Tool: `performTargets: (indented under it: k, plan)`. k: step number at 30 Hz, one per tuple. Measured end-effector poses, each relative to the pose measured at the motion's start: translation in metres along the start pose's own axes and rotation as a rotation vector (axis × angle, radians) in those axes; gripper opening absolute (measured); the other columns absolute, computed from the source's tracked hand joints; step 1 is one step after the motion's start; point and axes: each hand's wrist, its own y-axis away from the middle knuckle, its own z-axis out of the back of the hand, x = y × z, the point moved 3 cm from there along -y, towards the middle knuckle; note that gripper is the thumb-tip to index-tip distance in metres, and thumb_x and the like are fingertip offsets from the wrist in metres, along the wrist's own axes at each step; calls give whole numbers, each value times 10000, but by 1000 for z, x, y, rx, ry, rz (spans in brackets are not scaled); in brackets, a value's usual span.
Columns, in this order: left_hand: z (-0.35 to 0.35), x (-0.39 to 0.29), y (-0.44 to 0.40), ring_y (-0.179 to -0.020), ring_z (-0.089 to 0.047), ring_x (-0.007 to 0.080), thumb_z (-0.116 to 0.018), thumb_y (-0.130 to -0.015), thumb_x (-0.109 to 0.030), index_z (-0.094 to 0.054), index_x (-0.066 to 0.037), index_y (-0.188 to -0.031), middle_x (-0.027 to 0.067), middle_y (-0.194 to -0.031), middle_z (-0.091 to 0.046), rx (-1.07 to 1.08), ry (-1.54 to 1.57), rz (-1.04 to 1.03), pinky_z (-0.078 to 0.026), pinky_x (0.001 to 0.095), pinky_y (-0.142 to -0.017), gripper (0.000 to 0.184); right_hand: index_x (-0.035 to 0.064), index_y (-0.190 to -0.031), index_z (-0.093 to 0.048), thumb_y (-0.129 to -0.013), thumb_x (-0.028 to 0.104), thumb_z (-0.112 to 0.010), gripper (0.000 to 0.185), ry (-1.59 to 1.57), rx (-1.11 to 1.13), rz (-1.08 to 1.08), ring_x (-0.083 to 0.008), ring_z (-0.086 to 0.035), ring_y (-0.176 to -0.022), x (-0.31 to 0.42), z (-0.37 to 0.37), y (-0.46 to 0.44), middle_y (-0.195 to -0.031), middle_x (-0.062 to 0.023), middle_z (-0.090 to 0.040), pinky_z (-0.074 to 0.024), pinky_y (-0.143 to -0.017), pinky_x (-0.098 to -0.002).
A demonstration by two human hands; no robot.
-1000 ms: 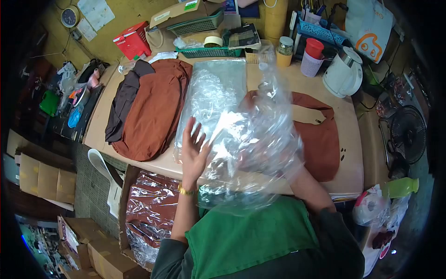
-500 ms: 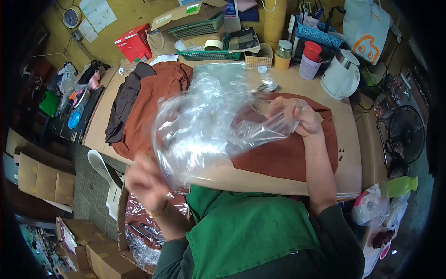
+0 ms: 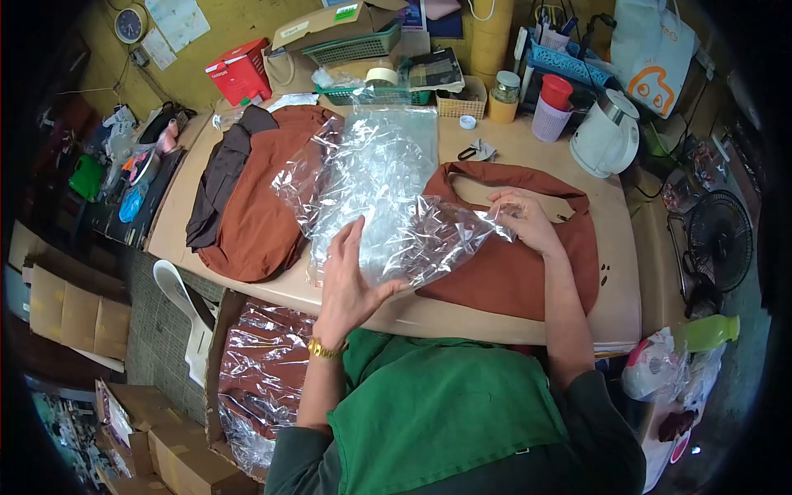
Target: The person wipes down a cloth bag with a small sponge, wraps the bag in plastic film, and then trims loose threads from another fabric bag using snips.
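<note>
A clear plastic bag [image 3: 371, 223] lies crinkled across the middle of the table, over a flat stack of clear plastic sleeves [image 3: 417, 124]. My right hand [image 3: 528, 223] pinches its right corner. At its near edge, my left hand [image 3: 351, 280] is open, thumb and fingers spread, resting at the plastic. Partly under the clear bag and below my right hand lies a rust-brown fabric bag [image 3: 528, 280] with a looped strap. To the left is a pile of rust-brown fabric [image 3: 276, 181] with dark brown cloth [image 3: 227, 177] along its side.
A carton [image 3: 214, 371] of plastic-wrapped brown goods stands below the table's front edge. Along the back are green baskets [image 3: 355, 95], a glass jar [image 3: 505, 87], a cup [image 3: 551, 115] and a white kettle [image 3: 606, 136]. A black clip [image 3: 469, 153] lies mid-table.
The clear bag has come down from a billowing, raised position onto the table. My left hand has moved right and forward to its near edge; my right hand still grips the corner.
</note>
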Motion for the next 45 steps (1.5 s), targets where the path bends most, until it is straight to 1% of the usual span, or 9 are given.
performTargets:
  k: [4,9,18,29,31,33,36,41,45]
  plan:
    - [-25,19,-1,-716,-616,134,-755,-828,-126,-688,45,-1040,68,-780,-674,120,466,414,-499,266,-668,280,25,-887,-656,-868,37,-666,25,-148,-81,-159,-109,-614,-846,-6,7,8,-938,-27,-650,-478,-798,-245]
    - [-19,48,17,-795,-608,86,-663,-929,-140,-692,-10,-1032,20,-913,-671,-173,1047,645,-512,239,-659,168,20,-954,-622,-892,41,-661,77,-394,-172,-58,-99,-627,-765,-17,16,20,-839,-22,-661,-498,-724,-227]
    - [-13,70,32,-465,-321,-19,-587,-991,-251,-667,-36,-905,-81,-623,-511,-517,1074,780,-288,144,-416,245,25,-912,-602,-915,97,-656,90,-547,-212,38,-100,-610,-708,-17,14,39,-780,-37,-635,-511,-657,-246]
    - [-9,84,50,-480,-427,28,-507,-1015,-380,-621,-68,-801,16,-608,-574,-189,1110,858,-326,186,-442,396,13,-835,-630,-977,161,-573,213,-244,-283,-35,-97,-596,-638,-3,24,54,-715,-45,-633,-523,-616,-232]
    - [-5,93,54,-543,-458,68,-401,-1031,-478,-648,-22,-850,25,-658,-574,-14,1145,1055,-385,232,-522,549,-18,-908,-661,-928,73,-603,110,-223,453,-343,-109,-652,-704,16,11,69,-826,-82,-693,-542,-650,-245]
    - [18,85,17,-617,-461,63,-457,-1029,-410,-666,23,-988,25,-771,-598,-51,701,662,-397,223,-576,482,-45,-1042,-666,-813,-53,-624,233,-296,924,-405,-162,-697,-902,35,-15,84,-1018,-155,-711,-567,-716,-272]
    - [8,138,-7,-1040,-613,184,-550,-996,-317,-558,76,-1261,159,-1156,-649,-117,392,579,-477,293,-896,474,-23,-1110,-651,-753,-98,-632,365,-94,985,-255,-158,-683,-904,58,-28,69,-1038,-134,-702,-562,-740,-279]
    - [-53,174,-72,-1103,-615,227,-616,-960,-301,-430,104,-1378,184,-1237,-627,-42,619,694,-453,294,-970,611,1,-1133,-607,-829,164,-723,364,352,-183,224,-175,-648,-932,57,5,-32,-1046,-105,-660,-519,-817,-304]
    - [-95,181,-89,-843,-607,115,-688,-915,-231,-600,49,-1225,61,-973,-670,182,789,675,-471,230,-748,427,-41,-1098,-600,-774,338,-802,538,763,-349,201,-236,-651,-869,-11,15,-89,-949,-139,-660,-517,-823,-348]
